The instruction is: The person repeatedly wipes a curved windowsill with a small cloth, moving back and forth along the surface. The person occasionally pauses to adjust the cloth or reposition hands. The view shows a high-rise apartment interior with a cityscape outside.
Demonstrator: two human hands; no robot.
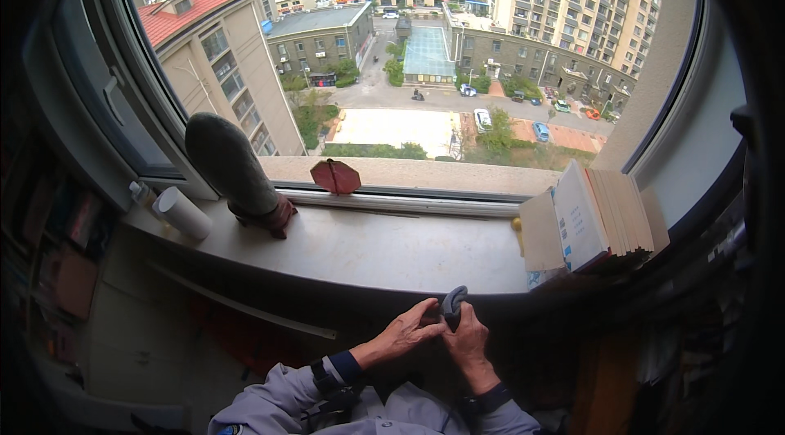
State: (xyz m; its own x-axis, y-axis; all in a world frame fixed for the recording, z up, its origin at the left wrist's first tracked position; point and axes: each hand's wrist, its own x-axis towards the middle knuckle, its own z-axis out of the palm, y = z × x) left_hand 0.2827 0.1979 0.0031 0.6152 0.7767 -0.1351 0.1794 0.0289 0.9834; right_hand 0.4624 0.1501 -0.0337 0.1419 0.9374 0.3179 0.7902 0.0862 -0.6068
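A folded dark grey cloth (pixel 454 302) is pinched in my right hand (pixel 467 340), just in front of the windowsill's near edge. Its upper end sticks up above the fingers. Close against it on the left is my left hand (pixel 402 331), thumb and forefinger apart, their tips near the cloth and the right hand. Whether the left fingers grip the cloth cannot be made out. Beyond both hands runs the pale windowsill (pixel 392 254).
On the sill's left, a tall rounded grey stone (pixel 227 156) stands on a reddish-brown stand (pixel 267 217), beside a white cylinder (pixel 184 212) and a clear bottle (pixel 144 194). A red octagonal plaque (pixel 335 177) leans at the window frame. Stacked books (pixel 613 211) in a cardboard box (pixel 543 232) occupy the right end.
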